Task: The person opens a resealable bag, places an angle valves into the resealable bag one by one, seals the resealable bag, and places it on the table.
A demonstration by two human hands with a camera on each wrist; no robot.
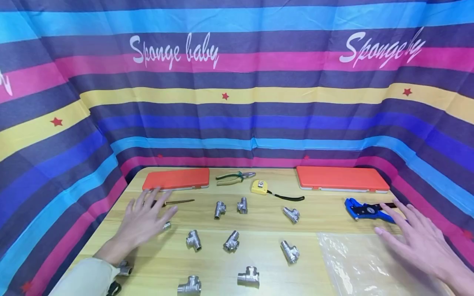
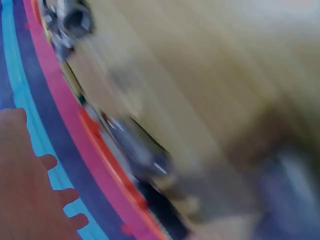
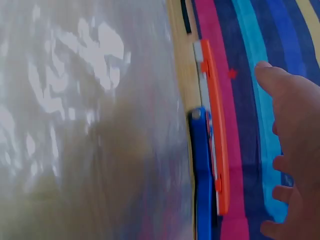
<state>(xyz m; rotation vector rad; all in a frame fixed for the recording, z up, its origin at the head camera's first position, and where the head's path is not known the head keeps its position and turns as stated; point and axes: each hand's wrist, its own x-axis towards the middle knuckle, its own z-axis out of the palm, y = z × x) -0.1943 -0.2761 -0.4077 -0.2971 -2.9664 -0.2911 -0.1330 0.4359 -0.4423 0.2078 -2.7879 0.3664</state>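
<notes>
My left hand (image 1: 146, 222) is above the left part of the table with its fingers spread, holding nothing. Under and around it are a screwdriver (image 1: 180, 202), partly hidden by the fingers, and metal tee fittings, one a small piece (image 1: 167, 225) by the thumb and another (image 1: 125, 269) by the sleeve. My right hand (image 1: 420, 240), also spread and holding nothing, is over a clear plastic bag (image 1: 352, 263). Its fingers overlap a blue-handled tool (image 1: 370, 210) like a wire stripper. Several more tee fittings, including one (image 1: 231, 241) near the middle, lie scattered between the hands.
Along the back lie a red case (image 1: 177, 178), green-handled pliers (image 1: 237, 176), a yellow tape measure (image 1: 260, 187) with a black strap, and a second red case (image 1: 340, 179). A striped curtain (image 1: 237, 123) surrounds the wooden table (image 1: 266, 222) at the back and sides.
</notes>
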